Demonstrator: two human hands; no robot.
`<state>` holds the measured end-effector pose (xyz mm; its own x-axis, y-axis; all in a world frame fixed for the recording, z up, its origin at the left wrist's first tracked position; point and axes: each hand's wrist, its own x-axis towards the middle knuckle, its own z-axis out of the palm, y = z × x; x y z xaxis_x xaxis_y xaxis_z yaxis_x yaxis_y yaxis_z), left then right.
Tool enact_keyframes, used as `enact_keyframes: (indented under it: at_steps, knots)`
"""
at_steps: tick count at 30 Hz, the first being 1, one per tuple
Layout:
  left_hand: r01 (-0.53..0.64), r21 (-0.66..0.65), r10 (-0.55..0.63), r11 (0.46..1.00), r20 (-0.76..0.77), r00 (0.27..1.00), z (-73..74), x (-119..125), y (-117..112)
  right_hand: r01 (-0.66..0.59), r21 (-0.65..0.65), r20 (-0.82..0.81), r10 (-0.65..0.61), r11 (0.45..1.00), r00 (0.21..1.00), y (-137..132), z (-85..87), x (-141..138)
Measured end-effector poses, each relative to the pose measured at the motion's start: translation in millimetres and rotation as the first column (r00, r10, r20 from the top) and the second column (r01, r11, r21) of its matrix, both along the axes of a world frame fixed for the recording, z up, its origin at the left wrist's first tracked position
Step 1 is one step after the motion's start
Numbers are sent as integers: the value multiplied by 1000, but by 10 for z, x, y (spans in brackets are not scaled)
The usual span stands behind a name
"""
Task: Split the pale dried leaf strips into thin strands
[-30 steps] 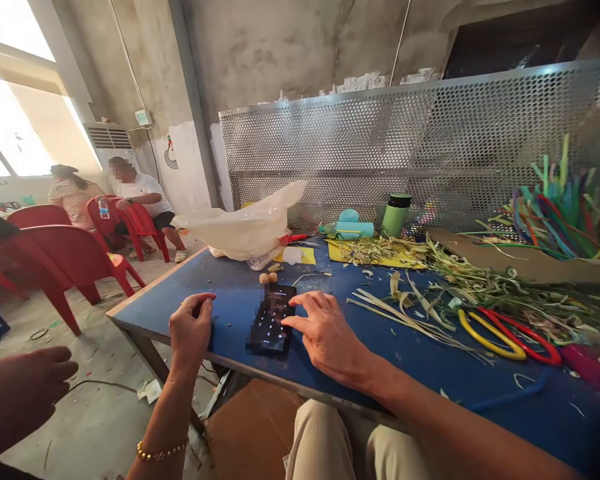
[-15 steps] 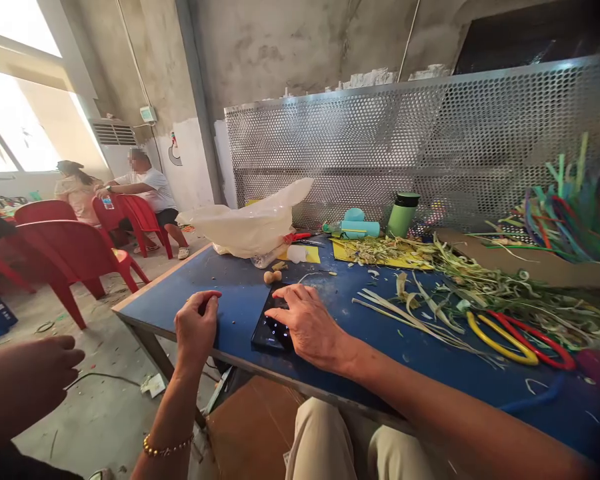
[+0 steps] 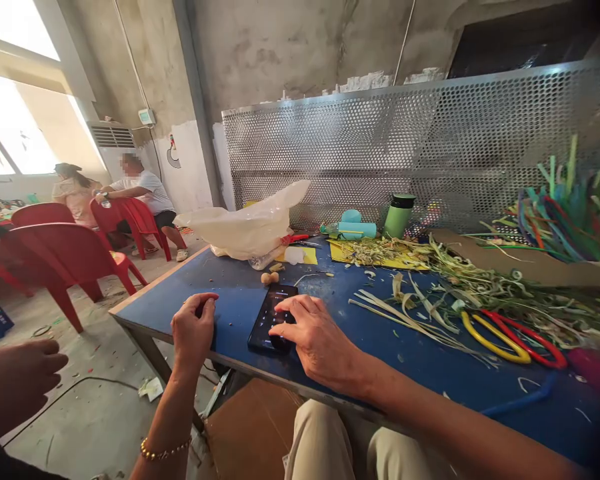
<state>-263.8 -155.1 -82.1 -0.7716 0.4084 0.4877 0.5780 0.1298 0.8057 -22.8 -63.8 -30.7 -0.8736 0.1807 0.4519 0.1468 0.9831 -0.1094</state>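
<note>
A black phone [image 3: 267,315] with a lit screen lies flat on the blue table [image 3: 240,287] near its front edge. My right hand [image 3: 316,339] rests over the phone's right side, fingers spread, fingertips touching the screen. My left hand [image 3: 193,329] sits on the table left of the phone, curled into a loose fist with a dark small thing I cannot make out inside it. A gold bracelet circles my left wrist.
Another person's hand [image 3: 17,380] reaches in at the lower left. A plastic bag [image 3: 245,227], a green bottle [image 3: 398,215], yellow and red loops [image 3: 510,335], leaf strips [image 3: 430,307] and coloured strips [image 3: 565,213] crowd the table. Red chairs [image 3: 70,257] and two seated people are at left.
My right hand slid up over the phone, then came back down its right side, fingertips still on the screen. My left hand stayed put. The other person's hand drew back a little.
</note>
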Motion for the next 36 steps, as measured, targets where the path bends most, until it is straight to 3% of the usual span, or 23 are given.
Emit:
enact_keyframes:
  at_steps: [14,21,29,32,36]
  knots:
    - [-20,-9,20,1000,-8,1000,-4,-3,-11,55,-6,16,-55,998,998,50,-1,-15]
    - [-10,-17,10,1000,-14,1000,-2,0,-18,149,15,56,-150,989,987,123,23,-83]
    - [-14,-24,13,1000,-17,1000,21,31,-32,97,17,25,-97,995,995,89,-22,-85]
    - [-13,-24,13,1000,-14,1000,16,40,-36,69,8,-64,-68,998,996,54,105,-37]
    - [-14,-28,14,1000,-13,1000,15,19,-24,104,38,-413,-79,994,907,18,490,221]
